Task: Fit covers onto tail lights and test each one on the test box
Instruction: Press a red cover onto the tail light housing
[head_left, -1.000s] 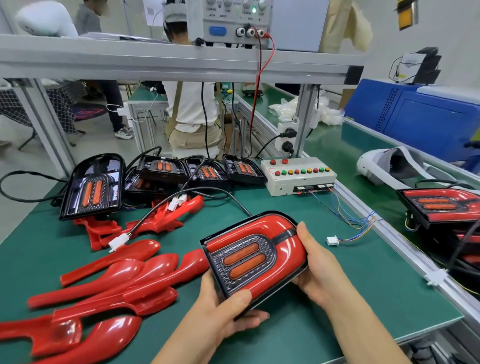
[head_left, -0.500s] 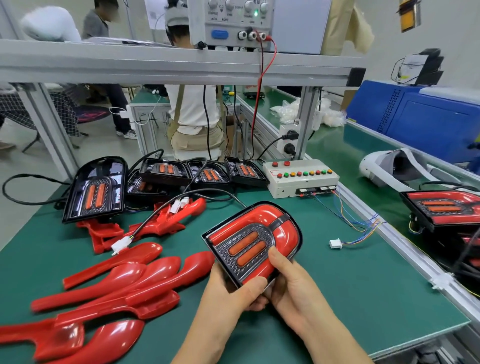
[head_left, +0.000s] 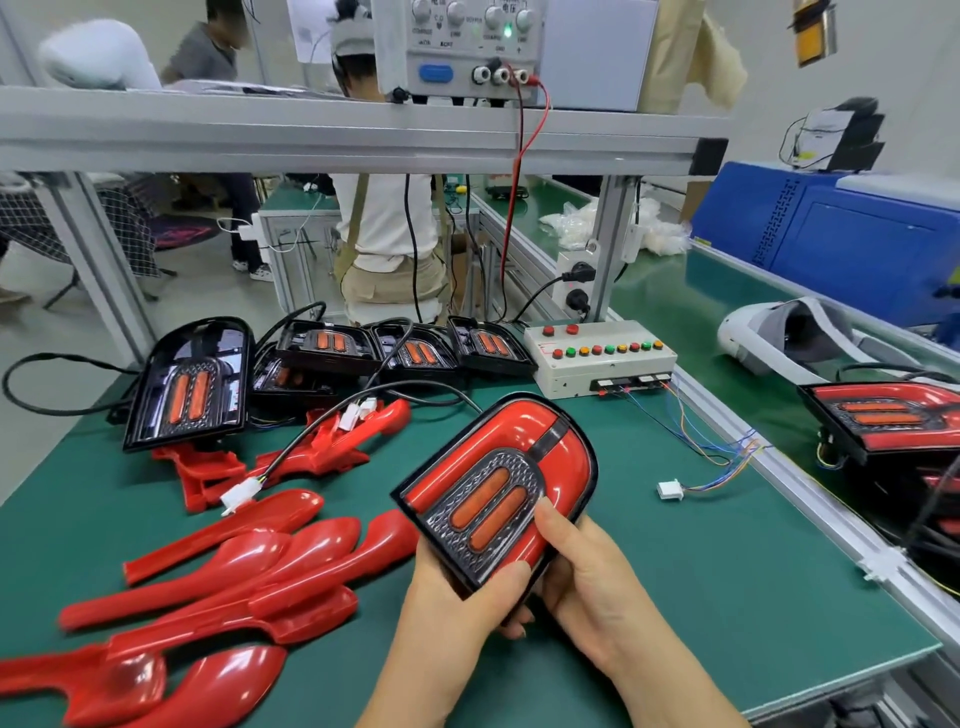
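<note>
A tail light (head_left: 498, 480) with a red cover fitted on it is held tilted above the green table, its near corner between both my hands. My left hand (head_left: 457, 597) grips the lower edge, thumb on the grey patterned face. My right hand (head_left: 587, 582) holds the lower right corner, thumb pressing the red cover. Its black cable runs left to a white plug (head_left: 236, 493). The white test box (head_left: 602, 358) with coloured buttons stands at the back. Its loose white connector (head_left: 670, 490) lies on the mat to the right.
Several loose red covers (head_left: 218, 571) lie at front left. Uncovered black tail lights (head_left: 189, 387) line the back left. Another covered tail light (head_left: 888, 418) sits on the right conveyor beside a white headset (head_left: 779, 340). A power supply (head_left: 462, 49) stands on the shelf above.
My right hand slid from the tail light's right side down to its near corner next to my left hand. The tail light tipped more upright and moved slightly away from me.
</note>
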